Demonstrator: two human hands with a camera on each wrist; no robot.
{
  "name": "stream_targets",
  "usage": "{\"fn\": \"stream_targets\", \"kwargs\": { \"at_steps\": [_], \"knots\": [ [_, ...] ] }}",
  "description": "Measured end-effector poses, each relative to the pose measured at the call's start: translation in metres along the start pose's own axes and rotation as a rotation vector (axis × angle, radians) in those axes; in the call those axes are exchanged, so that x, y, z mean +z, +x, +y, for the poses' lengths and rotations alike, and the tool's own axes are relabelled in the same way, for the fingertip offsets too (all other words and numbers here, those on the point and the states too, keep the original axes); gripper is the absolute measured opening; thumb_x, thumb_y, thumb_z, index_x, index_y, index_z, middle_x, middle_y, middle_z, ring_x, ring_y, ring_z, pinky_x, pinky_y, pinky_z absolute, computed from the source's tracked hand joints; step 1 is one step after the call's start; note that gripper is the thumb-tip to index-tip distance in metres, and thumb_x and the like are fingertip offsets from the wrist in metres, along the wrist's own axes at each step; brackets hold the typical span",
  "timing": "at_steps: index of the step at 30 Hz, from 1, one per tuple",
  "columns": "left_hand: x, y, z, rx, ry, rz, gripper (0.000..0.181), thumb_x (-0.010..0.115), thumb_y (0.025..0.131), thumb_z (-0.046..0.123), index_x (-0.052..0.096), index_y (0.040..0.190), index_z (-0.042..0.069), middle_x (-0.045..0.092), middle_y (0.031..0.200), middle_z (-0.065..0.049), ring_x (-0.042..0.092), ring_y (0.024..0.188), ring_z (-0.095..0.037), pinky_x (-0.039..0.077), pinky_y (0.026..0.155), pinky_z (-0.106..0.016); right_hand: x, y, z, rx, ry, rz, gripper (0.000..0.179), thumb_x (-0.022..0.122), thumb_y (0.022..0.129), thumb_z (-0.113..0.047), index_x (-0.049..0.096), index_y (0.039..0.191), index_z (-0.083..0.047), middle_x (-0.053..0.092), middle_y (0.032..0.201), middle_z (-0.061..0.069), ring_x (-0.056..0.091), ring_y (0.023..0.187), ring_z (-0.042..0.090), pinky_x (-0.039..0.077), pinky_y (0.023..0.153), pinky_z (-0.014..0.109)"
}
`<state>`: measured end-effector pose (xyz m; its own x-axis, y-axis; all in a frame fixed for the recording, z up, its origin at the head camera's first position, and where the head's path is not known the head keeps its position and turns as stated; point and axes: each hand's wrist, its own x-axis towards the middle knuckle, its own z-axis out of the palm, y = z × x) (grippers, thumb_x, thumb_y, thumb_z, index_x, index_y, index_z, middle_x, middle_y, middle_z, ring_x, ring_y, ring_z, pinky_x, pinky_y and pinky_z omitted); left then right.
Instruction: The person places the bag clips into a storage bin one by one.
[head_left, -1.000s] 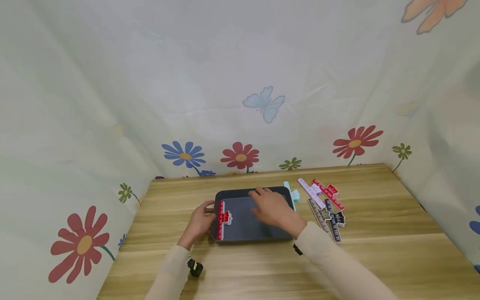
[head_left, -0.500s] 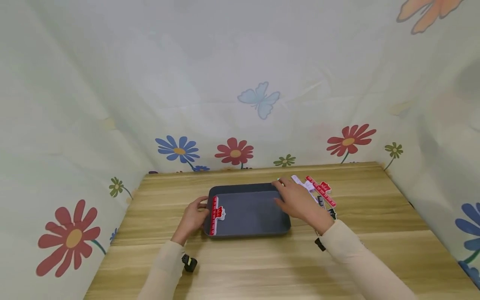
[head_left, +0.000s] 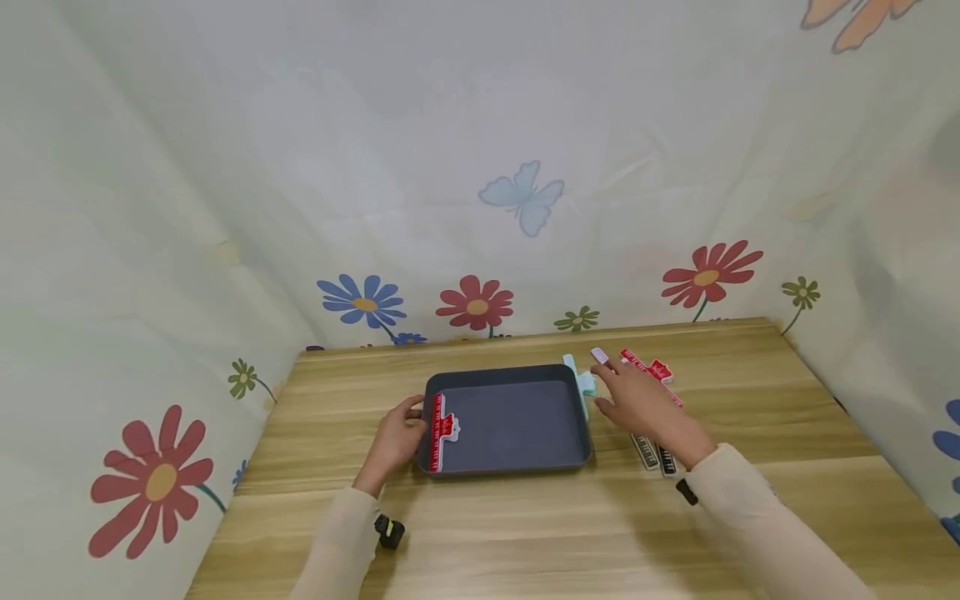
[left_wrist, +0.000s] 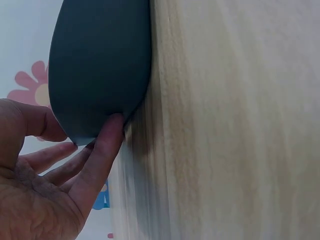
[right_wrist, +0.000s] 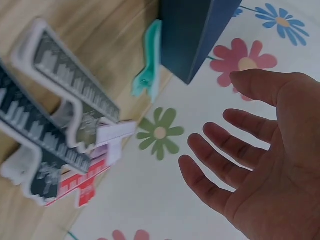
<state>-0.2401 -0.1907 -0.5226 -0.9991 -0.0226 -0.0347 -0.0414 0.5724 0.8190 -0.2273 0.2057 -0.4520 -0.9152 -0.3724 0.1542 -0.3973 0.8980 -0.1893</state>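
Observation:
My left hand (head_left: 397, 437) holds the left end of a dark grey rectangular tray (head_left: 510, 429), its thumb at the rim and other fingers against the outer wall. A red clip with a piano-key pattern (head_left: 437, 437) lies inside along the tray's left side. Fingers spread, my right hand (right_wrist: 265, 155) hovers above a group of similar clips and grips nothing. That group has a lilac clip (head_left: 600, 356), a second red clip (head_left: 658, 372), a grey-brown clip (right_wrist: 75, 75) and a black clip (right_wrist: 40, 130). In the head view the hand partly hides them.
A mint-green clip (head_left: 587, 383) lies against the tray's right outer side. The wooden table (head_left: 480, 533) meets a flower-printed curtain (head_left: 420, 208) at the back and sides. A black wrist camera (head_left: 389, 532) sits on the left wrist.
My right hand has moved from above the tray rightward to over the loose clips, uncovering the mint-green one. The left hand stays at the tray's left end.

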Motion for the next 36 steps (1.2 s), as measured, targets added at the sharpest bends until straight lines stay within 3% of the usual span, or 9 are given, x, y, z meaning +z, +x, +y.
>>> {"fn": "stream_targets", "kwargs": {
  "at_steps": [8, 15, 20, 28, 36],
  "knots": [
    [-0.001, 0.002, 0.002, -0.014, 0.008, -0.016, 0.054, 0.056, 0.088, 0.005, 0.05, 0.142, 0.009, 0.066, 0.12, -0.025, 0.066, 0.074, -0.02, 0.053, 0.045, -0.03, 0.005, -0.01, 0.012, 0.033, 0.017, -0.012, 0.051, 0.071, 0.088, -0.026, 0.058, 0.131, -0.002, 0.061, 0.124, 0.018, 0.064, 0.096, 0.029, 0.056, 0.083, 0.049],
    [-0.005, 0.004, 0.005, -0.018, -0.008, -0.027, 0.054, 0.056, 0.089, 0.005, 0.05, 0.142, 0.009, 0.065, 0.122, -0.026, 0.065, 0.07, -0.019, 0.052, 0.045, -0.03, 0.008, -0.009, 0.014, 0.038, 0.027, -0.053, 0.053, 0.068, 0.091, -0.029, 0.055, 0.135, -0.003, 0.06, 0.128, 0.019, 0.063, 0.106, 0.032, 0.054, 0.089, 0.051],
    [-0.005, 0.001, 0.003, -0.037, -0.045, -0.04, 0.055, 0.055, 0.088, 0.003, 0.05, 0.143, 0.01, 0.064, 0.123, -0.026, 0.064, 0.067, -0.019, 0.052, 0.045, -0.03, 0.013, -0.01, 0.017, 0.028, 0.001, -0.052, 0.05, 0.067, 0.091, -0.027, 0.057, 0.133, -0.002, 0.061, 0.127, 0.018, 0.064, 0.105, 0.032, 0.055, 0.086, 0.051],
    [-0.015, 0.002, 0.003, -0.103, -0.198, -0.167, 0.058, 0.051, 0.092, 0.0, 0.042, 0.148, 0.01, 0.055, 0.135, -0.028, 0.066, 0.096, -0.029, 0.061, 0.058, -0.04, 0.015, -0.011, 0.025, 0.01, 0.03, -0.03, 0.047, 0.07, 0.089, -0.021, 0.059, 0.13, 0.001, 0.061, 0.12, 0.018, 0.063, 0.094, 0.027, 0.055, 0.08, 0.047],
    [-0.018, 0.001, 0.005, -0.124, -0.189, -0.197, 0.056, 0.053, 0.095, 0.002, 0.041, 0.149, 0.011, 0.052, 0.139, -0.028, 0.065, 0.102, -0.032, 0.061, 0.06, -0.04, 0.004, -0.016, 0.032, 0.01, 0.02, -0.102, 0.052, 0.07, 0.088, -0.019, 0.055, 0.133, 0.004, 0.056, 0.134, 0.026, 0.055, 0.122, 0.042, 0.048, 0.099, 0.058]
  ]
}}
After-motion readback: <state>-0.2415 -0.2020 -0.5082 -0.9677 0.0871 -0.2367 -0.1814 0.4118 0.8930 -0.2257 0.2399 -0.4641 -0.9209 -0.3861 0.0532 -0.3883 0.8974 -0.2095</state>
